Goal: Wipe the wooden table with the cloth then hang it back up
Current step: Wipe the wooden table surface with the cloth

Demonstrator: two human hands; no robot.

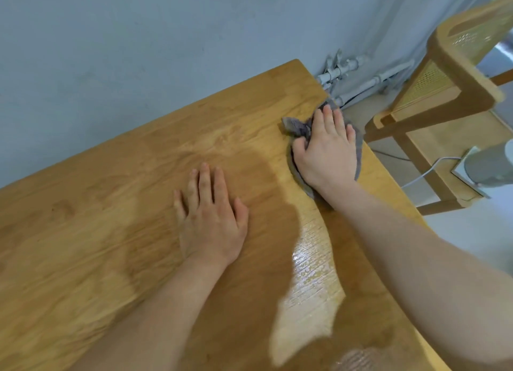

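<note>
Wiping step in hand. Right hand (pixel 324 151) presses flat, fingers straight, on cloth (pixel 294 127) at the far right edge of table (pixel 83 232). Left hand (pixel 211 218) lies flat on the wood, holding nothing. Wet sheen (pixel 311 273) near right. Next move, judged: sweep cloth leftward with steady pressure; hanging comes later.

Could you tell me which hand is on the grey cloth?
The right hand, pressing the cloth by the table edge; the left hand lies flat on bare wood.

Two hands, left (pixel 211 218) and right (pixel 327 154), one cloth (pixel 294 127), one wooden table (pixel 105 204), one chair (pixel 460 76).
</note>
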